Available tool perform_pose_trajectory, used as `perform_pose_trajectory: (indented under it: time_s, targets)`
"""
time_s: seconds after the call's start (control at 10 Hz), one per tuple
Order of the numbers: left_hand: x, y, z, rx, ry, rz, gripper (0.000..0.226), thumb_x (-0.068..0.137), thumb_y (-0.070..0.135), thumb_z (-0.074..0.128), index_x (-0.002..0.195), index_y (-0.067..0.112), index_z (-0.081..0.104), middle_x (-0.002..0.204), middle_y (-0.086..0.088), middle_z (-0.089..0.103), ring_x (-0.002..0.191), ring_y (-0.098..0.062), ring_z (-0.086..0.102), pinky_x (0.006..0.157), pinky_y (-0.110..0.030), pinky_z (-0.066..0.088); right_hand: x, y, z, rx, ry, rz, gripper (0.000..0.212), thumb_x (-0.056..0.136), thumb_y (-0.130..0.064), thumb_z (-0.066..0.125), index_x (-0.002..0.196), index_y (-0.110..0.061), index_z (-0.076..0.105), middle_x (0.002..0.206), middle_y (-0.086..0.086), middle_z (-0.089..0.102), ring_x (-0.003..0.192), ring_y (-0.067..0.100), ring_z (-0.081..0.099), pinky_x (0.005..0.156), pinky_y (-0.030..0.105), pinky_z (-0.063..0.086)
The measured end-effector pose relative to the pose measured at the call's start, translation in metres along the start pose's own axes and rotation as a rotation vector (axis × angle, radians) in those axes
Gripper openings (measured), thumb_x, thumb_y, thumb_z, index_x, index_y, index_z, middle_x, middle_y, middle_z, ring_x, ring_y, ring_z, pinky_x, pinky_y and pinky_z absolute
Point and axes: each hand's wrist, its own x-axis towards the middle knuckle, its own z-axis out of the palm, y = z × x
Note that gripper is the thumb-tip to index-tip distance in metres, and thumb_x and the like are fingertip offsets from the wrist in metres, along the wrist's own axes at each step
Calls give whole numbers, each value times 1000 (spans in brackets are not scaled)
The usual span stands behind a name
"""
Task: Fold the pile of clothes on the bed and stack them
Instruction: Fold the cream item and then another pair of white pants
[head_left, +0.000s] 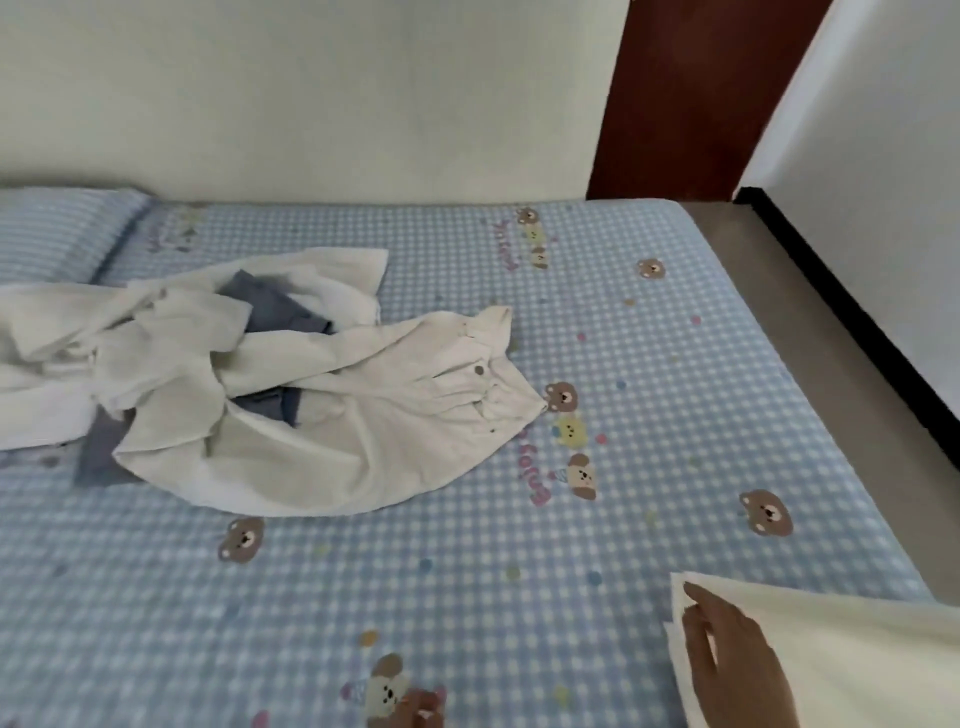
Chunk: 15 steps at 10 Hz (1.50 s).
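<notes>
A bed (467, 597) fills most of the frame, covered in a soft-looking sheet of pale blue and white gingham scattered with small brown cartoon bears, pastel dots and some purple lettering. In the left half of the frame, around mid-height, lies the pile of clothes (249, 379), loose and crumpled: mostly off-white woven cloth in long rumpled folds, with a garment at its right end that shows a waistband and a round metal button (479, 370). Patches of a slate-blue garment (270, 304) poke out from under and between the white pieces, at the top, the middle and the lower left of the heap. At the far left edge, upper part, a pillow (57, 234) in blue-and-white stripes rests against the head of the bed. In the lower right corner a hand (727, 654) reaches in, fingers fairly straight and laid flat along the edge of a smooth cream cloth (841, 654) with a crisp, straight folded edge and a sharp corner; the fingertips touch the cloth, but whether the thumb pinches it from beneath cannot be told, and which hand it is cannot be told either. No other hand shows. Behind the bed stands a plain off-white wall (337, 93); a dark reddish-brown wooden panel (691, 88) rises at upper right, beside another pale wall with a black skirting strip (841, 312) and a band of grey floor (810, 332).
</notes>
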Motion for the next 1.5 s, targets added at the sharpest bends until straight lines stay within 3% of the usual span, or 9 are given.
perform_pose_trajectory:
  time_s: [0.2,0.3,0.4,0.6,0.7,0.9,1.1,1.4,1.5]
  targets:
    - [46,-25,-268,-43,66,-235,33,97,23,44,130,19,45,100,2,60,97,-3,60,70,-3,40,30,-159,129,8,-449,-349,42,99,-35,40,140,-29,36,134,-11,47,121,9,45,95,23,39]
    - [40,-79,-323,-38,332,-221,32,93,16,51,125,16,53,97,-1,54,111,7,29,70,3,36,32,-222,199,-38,-547,-500,46,100,-30,38,144,-24,30,145,-8,38,131,9,37,102,22,33]
    - [62,-105,-372,99,539,-167,31,84,8,64,115,11,65,103,9,69,98,0,55,83,-6,38,37,-255,260,-186,-626,-646,52,99,-14,38,148,-19,23,154,-3,25,141,13,26,111,25,26]
    - [131,-138,-439,436,460,146,35,75,20,76,110,21,68,118,8,61,108,-5,60,86,-15,46,58,-279,328,-331,-460,-743,75,49,13,73,121,-7,62,127,8,60,118,33,57,91,47,50]
    - [167,-137,-447,685,404,371,47,42,17,88,87,21,77,106,-3,71,91,-15,70,67,-19,55,70,-278,347,-375,-273,-843,43,62,2,54,100,-9,70,99,10,67,88,34,68,74,45,56]
    - [232,-134,-450,1015,284,422,87,33,40,87,112,9,69,114,-15,67,108,-29,64,83,-39,56,86,-287,343,-255,-330,-675,48,45,11,80,87,-8,68,73,4,64,60,23,63,51,31,53]
    - [221,-128,-461,970,316,472,57,19,32,91,67,9,71,70,-6,66,65,-22,68,63,-26,57,48,-283,293,-110,-404,-584,52,70,15,64,111,-17,66,91,-2,69,73,20,67,60,31,54]
    - [148,-131,-429,746,559,666,42,76,16,59,113,-4,59,123,-26,58,114,-39,58,105,-44,38,-92,-341,244,-58,-285,-688,17,61,-13,78,58,-28,71,48,-15,57,31,3,48,30,19,34]
    - [119,-147,-438,678,621,616,49,70,4,31,106,-6,62,107,-20,68,99,-36,67,104,-35,38,-147,-360,247,-3,-450,-456,38,8,-2,82,29,-23,58,30,-10,46,22,10,41,27,17,28]
